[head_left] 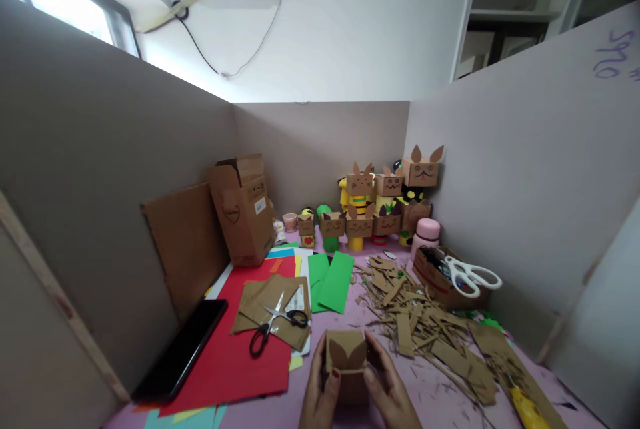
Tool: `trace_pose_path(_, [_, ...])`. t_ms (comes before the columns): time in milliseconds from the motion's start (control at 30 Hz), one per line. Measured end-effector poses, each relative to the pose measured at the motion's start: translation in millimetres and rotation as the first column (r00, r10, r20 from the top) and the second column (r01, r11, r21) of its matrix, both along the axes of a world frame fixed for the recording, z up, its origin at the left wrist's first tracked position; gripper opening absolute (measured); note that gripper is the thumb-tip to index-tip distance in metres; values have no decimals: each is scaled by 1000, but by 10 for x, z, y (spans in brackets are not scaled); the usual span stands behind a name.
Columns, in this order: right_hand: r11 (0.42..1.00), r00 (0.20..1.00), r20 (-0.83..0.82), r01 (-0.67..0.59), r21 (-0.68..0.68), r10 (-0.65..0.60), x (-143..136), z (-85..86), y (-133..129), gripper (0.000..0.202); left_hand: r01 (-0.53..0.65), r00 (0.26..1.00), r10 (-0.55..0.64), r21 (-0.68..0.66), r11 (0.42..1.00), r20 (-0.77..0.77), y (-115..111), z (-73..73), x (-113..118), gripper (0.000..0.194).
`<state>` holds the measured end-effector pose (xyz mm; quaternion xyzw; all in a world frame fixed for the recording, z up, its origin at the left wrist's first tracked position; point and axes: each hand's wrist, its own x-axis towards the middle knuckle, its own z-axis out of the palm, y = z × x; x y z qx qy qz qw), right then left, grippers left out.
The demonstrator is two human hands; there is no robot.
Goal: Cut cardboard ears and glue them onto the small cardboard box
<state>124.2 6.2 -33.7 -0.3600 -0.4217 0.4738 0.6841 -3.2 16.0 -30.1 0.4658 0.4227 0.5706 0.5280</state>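
A small brown cardboard box (346, 386) is held between both hands at the near middle of the table. Its upper part shows two darker leaf-shaped pieces against a lighter panel. My left hand (321, 386) wraps the box's left side, thumb on the front. On the right side my right hand (387, 386) grips it, thumb also at the front. Black-handled scissors (273, 324) lie spread on brown cardboard sheets (260, 302) to the left. Green paper (336, 284) lies beyond the box.
Cardboard scraps (415, 312) spread on the right, near a box with white-handled scissors (470, 277) and a yellow tool (527, 409). Red paper (235, 366) and a black phone (183, 349) lie left. Cat-faced cardboard figures (359, 184), a pink bottle (427, 234) and a tall carton (245, 212) stand behind.
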Motion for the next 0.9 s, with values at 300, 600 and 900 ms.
trace_pose_path(300, [998, 998, 10, -55, 10, 54, 84, 0, 41, 61, 159, 975, -150, 46, 986, -162, 41, 116, -117, 76])
trace_pose_path(600, [991, 996, 61, -54, -121, 61, 201, 27, 132, 58, 250, 957, -237, 61, 966, -166, 158, 23, -72, 76])
trace_pose_path(900, [959, 979, -99, 152, -240, -180, 140, -288, 259, 64, -4, 845, 83, 148, 989, -528, 456, 241, -321, 58])
